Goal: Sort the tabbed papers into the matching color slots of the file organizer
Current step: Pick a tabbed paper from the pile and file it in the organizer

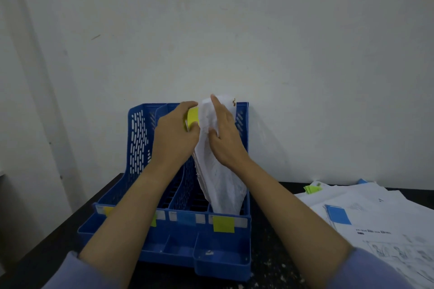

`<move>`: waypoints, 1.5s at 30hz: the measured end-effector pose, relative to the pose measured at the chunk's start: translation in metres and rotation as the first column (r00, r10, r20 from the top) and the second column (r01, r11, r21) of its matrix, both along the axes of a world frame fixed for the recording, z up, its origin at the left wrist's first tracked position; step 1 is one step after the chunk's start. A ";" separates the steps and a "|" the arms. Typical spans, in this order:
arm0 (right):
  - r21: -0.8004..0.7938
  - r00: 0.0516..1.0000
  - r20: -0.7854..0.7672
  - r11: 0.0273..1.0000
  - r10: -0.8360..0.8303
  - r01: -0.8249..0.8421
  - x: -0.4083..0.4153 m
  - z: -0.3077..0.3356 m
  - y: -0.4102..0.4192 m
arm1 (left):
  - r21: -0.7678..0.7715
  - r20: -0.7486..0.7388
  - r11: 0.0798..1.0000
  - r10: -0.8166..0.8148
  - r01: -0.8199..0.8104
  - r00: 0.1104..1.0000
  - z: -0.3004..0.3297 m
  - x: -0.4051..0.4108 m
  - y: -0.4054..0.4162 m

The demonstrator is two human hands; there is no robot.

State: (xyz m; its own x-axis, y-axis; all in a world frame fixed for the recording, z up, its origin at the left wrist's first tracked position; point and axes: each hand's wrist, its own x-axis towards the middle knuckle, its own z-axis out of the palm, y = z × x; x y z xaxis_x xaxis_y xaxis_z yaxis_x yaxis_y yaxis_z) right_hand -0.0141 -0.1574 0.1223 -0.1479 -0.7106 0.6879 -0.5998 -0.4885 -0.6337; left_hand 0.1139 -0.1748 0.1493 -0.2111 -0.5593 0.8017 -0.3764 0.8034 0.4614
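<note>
While left hand (175, 135) grip pinches yellow tab (193, 117), right hand (225, 134) grip holds crumpled papers (220, 178) in perforated organizer (138, 138).

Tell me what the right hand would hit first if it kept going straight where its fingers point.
The right hand points up and away along the standing papers it holds. Past their top edge, it would probably meet the white wall behind the file organizer, though depth is unclear.
</note>
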 end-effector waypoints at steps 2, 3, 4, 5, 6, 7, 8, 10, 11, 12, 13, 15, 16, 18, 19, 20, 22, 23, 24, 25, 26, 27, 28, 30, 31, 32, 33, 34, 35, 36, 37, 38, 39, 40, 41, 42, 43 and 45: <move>0.024 0.998 -0.054 1.000 0.015 -0.014 -0.001 0.000 -0.001 | -0.004 0.027 1.000 -0.005 0.005 1.000 -0.005 -0.002 0.000; 0.037 0.997 -0.073 0.999 0.021 -0.018 -0.002 0.000 -0.002 | -0.008 0.039 1.000 -0.005 0.006 0.999 -0.007 -0.003 0.000; 0.044 0.996 -0.079 0.999 0.026 -0.023 -0.003 -0.001 -0.003 | -0.016 0.045 1.000 -0.011 0.012 0.999 -0.009 -0.003 0.000; 0.045 0.997 -0.075 0.999 0.031 -0.028 -0.004 -0.002 -0.004 | -0.019 0.041 1.000 -0.020 0.021 0.999 -0.010 -0.004 0.001; 0.043 0.997 -0.067 0.999 0.035 -0.032 -0.006 -0.003 -0.004 | -0.013 0.028 0.999 -0.030 0.030 0.999 -0.010 -0.005 0.002; 0.041 0.997 -0.061 0.999 0.037 -0.034 -0.007 -0.003 -0.005 | 0.001 0.007 0.999 -0.040 0.040 0.999 -0.009 -0.007 0.003; 0.042 0.997 -0.060 0.999 0.037 -0.035 -0.008 -0.004 -0.005 | 0.016 -0.016 0.998 -0.053 0.053 0.998 -0.009 -0.008 0.004; 0.040 0.997 -0.059 0.998 0.045 -0.043 -0.011 -0.006 -0.006 | 0.039 -0.054 0.996 -0.075 0.077 0.996 -0.007 -0.010 0.008; 0.040 0.997 -0.050 0.998 0.053 -0.051 -0.012 -0.008 -0.006 | 0.041 -0.055 0.996 -0.077 0.079 0.996 -0.007 -0.011 0.009; 0.046 0.998 -0.032 0.997 0.056 -0.055 -0.014 -0.010 -0.004 | 0.038 -0.043 0.997 -0.071 0.073 0.997 -0.007 -0.012 0.011; 0.059 0.999 -0.002 0.997 0.054 -0.054 -0.016 -0.012 -0.002 | 0.034 -0.026 0.998 -0.060 0.061 0.998 -0.007 -0.013 0.012; 0.074 0.997 0.063 0.996 0.036 -0.041 -0.020 -0.016 0.005 | 0.039 -0.012 0.998 -0.044 0.044 0.999 -0.009 -0.015 0.015; 0.077 0.996 0.086 0.997 0.020 -0.027 -0.023 -0.017 0.009 | 0.046 -0.016 0.998 -0.040 0.041 0.999 -0.010 -0.016 0.017; 0.071 0.995 0.101 0.997 -0.025 0.018 -0.027 -0.018 0.018 | 0.057 -0.016 0.998 -0.036 0.037 0.999 -0.012 -0.019 0.021; 0.064 0.994 0.099 0.997 -0.046 0.039 -0.029 -0.018 0.022 | 0.060 -0.009 0.998 -0.034 0.034 0.999 -0.014 -0.021 0.023; 0.055 0.994 0.096 0.997 -0.061 0.055 -0.031 -0.019 0.028 | 0.066 -0.003 0.997 -0.033 0.033 0.999 -0.015 -0.022 0.025; 0.043 0.990 0.118 0.997 -0.073 0.068 -0.033 -0.019 0.039 | 0.080 0.009 0.996 -0.033 0.032 0.999 -0.019 -0.025 0.029; 0.042 0.988 0.136 0.997 -0.076 0.071 -0.034 -0.018 0.045 | 0.085 0.011 0.996 -0.033 0.032 0.999 -0.021 -0.026 0.031; 0.045 0.985 0.149 0.996 -0.082 0.076 -0.035 -0.018 0.052 | 0.090 0.004 0.995 -0.032 0.031 0.999 -0.022 -0.028 0.034; 0.052 0.983 0.159 0.995 -0.090 0.082 -0.036 -0.018 0.059 | 0.091 -0.012 0.996 -0.026 0.027 1.000 -0.024 -0.029 0.037; 0.058 0.982 0.162 0.994 -0.101 0.093 -0.037 -0.019 0.067 | 0.080 -0.035 0.997 -0.015 0.018 0.999 -0.025 -0.031 0.042; 0.059 0.981 0.158 0.993 -0.114 0.106 -0.038 -0.020 0.076 | 0.047 -0.059 0.999 0.005 -0.002 0.998 -0.026 -0.032 0.048; 0.059 0.980 0.145 0.990 -0.134 0.127 -0.040 -0.022 0.086 | -0.013 -0.076 0.999 0.030 -0.031 0.997 -0.027 -0.034 0.056; 0.056 0.977 0.117 0.984 -0.176 0.170 -0.046 -0.027 0.107 | -0.168 -0.095 0.982 0.077 -0.092 0.993 -0.031 -0.037 0.072; 0.066 0.976 0.110 0.981 -0.188 0.182 -0.049 -0.031 0.118 | -0.222 -0.108 0.970 0.078 -0.101 0.991 -0.035 -0.040 0.081; 0.085 0.975 0.101 0.978 -0.199 0.191 -0.053 -0.037 0.132 | -0.251 -0.117 0.964 0.055 -0.084 0.992 -0.040 -0.044 0.092; 0.107 0.973 0.088 0.974 -0.211 0.202 -0.057 -0.043 0.144 | -0.266 -0.111 0.963 0.015 -0.044 0.994 -0.045 -0.049 0.101; 0.129 0.970 0.073 0.967 -0.231 0.220 -0.060 -0.049 0.156 | -0.266 -0.084 0.964 -0.036 0.012 0.996 -0.052 -0.054 0.110; 0.151 0.966 0.054 0.958 -0.255 0.244 -0.064 -0.057 0.168 | -0.255 -0.044 0.964 -0.090 0.076 0.995 -0.059 -0.060 0.119; 0.177 0.960 0.026 0.947 -0.277 0.269 -0.069 -0.065 0.181 | -0.231 0.002 0.963 -0.144 0.141 0.990 -0.067 -0.067 0.127; 0.205 0.956 -0.013 0.935 -0.295 0.291 -0.074 -0.074 0.194 | -0.191 0.048 0.962 -0.192 0.198 0.980 -0.076 -0.074 0.135; 0.233 0.950 -0.056 0.921 -0.306 0.311 -0.079 -0.083 0.207 | -0.140 0.092 0.960 -0.232 0.243 0.968 -0.084 -0.081 0.141; 0.262 0.943 -0.104 0.906 -0.316 0.332 -0.084 -0.091 0.220 | -0.088 0.130 0.956 -0.269 0.281 0.954 -0.093 -0.088 0.145; 0.290 0.933 -0.156 0.888 -0.325 0.358 -0.089 -0.100 0.232 | -0.039 0.157 0.948 -0.306 0.315 0.939 -0.101 -0.095 0.149; 0.319 0.919 -0.210 0.866 -0.333 0.386 -0.095 -0.109 0.244 | 0.007 0.178 0.940 -0.338 0.342 0.924 -0.109 -0.102 0.152; 0.340 0.904 -0.255 0.844 -0.343 0.415 -0.099 -0.118 0.255 | 0.054 0.192 0.932 -0.362 0.359 0.912 -0.117 -0.109 0.155; 0.354 0.888 -0.292 0.823 -0.355 0.445 -0.104 -0.126 0.265 | 0.099 0.199 0.924 -0.382 0.369 0.903 -0.124 -0.115 0.156; 0.364 0.842 -0.373 0.773 -0.390 0.520 -0.110 -0.140 0.282 | 0.186 0.198 0.905 -0.416 0.383 0.887 -0.137 -0.126 0.159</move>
State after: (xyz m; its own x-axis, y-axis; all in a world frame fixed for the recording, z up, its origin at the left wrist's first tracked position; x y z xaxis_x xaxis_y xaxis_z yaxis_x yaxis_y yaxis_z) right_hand -0.1245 0.1250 -0.0180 -0.3933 -0.8356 0.3835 -0.8514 0.1735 -0.4950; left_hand -0.0123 -0.0157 0.0118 -0.6070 -0.4894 0.6261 -0.1445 0.8427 0.5186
